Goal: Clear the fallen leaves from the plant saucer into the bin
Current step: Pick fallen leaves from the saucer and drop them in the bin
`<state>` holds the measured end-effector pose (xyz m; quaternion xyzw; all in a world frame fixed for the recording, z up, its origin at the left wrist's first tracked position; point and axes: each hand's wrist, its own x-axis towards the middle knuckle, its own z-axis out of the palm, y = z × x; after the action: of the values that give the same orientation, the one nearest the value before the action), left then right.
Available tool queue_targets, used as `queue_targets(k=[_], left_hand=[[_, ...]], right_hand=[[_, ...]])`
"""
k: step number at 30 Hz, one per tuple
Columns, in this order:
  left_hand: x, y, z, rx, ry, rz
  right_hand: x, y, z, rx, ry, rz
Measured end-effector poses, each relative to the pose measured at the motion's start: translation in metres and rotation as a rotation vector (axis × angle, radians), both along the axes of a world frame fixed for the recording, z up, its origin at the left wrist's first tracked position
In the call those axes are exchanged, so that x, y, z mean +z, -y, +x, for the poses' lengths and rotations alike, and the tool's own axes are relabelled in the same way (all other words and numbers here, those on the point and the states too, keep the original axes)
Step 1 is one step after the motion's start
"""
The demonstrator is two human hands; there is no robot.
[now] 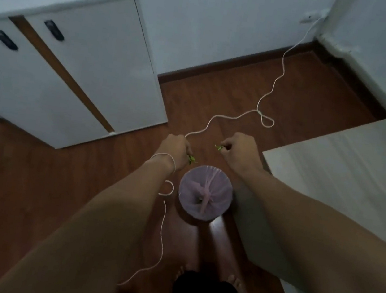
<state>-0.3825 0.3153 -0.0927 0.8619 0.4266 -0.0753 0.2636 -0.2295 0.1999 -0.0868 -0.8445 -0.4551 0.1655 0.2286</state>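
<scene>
A small round bin (205, 192) lined with a pale pink bag stands on the wooden floor below me. My left hand (176, 150) hovers just above the bin's far left rim, fingers closed on a few green leaves (191, 159). My right hand (237, 147) is held above and beyond the bin's far right side, pinching another small bunch of green leaves (219, 147). Something small lies at the bottom of the bag. No plant saucer is in view.
A white cord (241, 114) runs from a wall socket across the floor, over my left wrist and down past the bin. A white cabinet (74, 67) stands to the left. A pale table or bed edge (345, 167) is on the right. My bare feet show below.
</scene>
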Motion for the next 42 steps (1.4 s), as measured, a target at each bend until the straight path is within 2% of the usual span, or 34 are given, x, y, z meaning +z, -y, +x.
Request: queue_targets(k=[10,13,15,22,26,33,38,42], left_hand=[[-0.204,0.022,0.015,0.007,-0.125,-0.086],[-0.249,0.031,0.014,-0.004,-0.154,-0.122],[-0.272,0.032,0.013,-0.013,-0.176,-0.136],[-0.297,0.029,0.019,0.056,-0.119,-0.122],[-0.299,0.023,0.019,0.101,-0.091,-0.104],[-0.300,0.016,0.015,0.061,-0.064,-0.158],[-0.299,0.020,0.016,-0.007,-0.029,-0.208],[-0.290,0.026,0.017,-0.051,-0.044,-0.176]], right_hand=[[-0.223,0.003,-0.005,0.103,0.009,-0.209],[-0.270,0.011,-0.012,0.133,-0.072,-0.227],[-0.291,0.015,-0.013,0.151,-0.061,-0.245],[-0.310,0.011,-0.012,0.168,-0.098,-0.208],[-0.309,0.008,-0.009,0.105,-0.138,-0.195],[-0.315,0.011,-0.010,0.034,-0.147,-0.262],[-0.325,0.014,-0.018,0.005,-0.223,-0.243],[-0.323,0.019,-0.020,0.014,-0.199,-0.209]])
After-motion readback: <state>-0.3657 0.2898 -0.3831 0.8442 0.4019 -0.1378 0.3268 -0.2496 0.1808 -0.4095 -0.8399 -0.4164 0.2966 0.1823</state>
